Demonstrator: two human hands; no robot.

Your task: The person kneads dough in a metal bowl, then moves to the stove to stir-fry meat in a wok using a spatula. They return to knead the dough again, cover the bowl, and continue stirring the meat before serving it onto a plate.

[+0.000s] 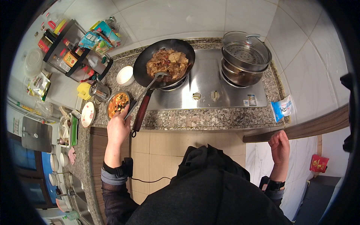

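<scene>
My left hand (119, 126) grips the dark handle of a metal spatula (152, 84), whose head rests in the food at the near side of a black wok (142, 67). Browned meat pieces in sauce (166, 63) fill the wok's middle; it sits on the left burner, its dark red handle (141, 112) pointing towards me. Just beyond my left hand is a bowl of egg and dark vegetables (118, 104). A white bowl (125, 76) stands left of the wok. My right hand (279, 143) hangs by the counter's right front edge, fingers curled, with no object visible in it.
A steamer pot with a glass lid (246, 59) stands on the right burner of the steel stove (205, 70). A blue and white packet (282, 108) lies at the right. Left are a condiment rack (76, 53), a steel pitcher (99, 91) and an oval dish (88, 114).
</scene>
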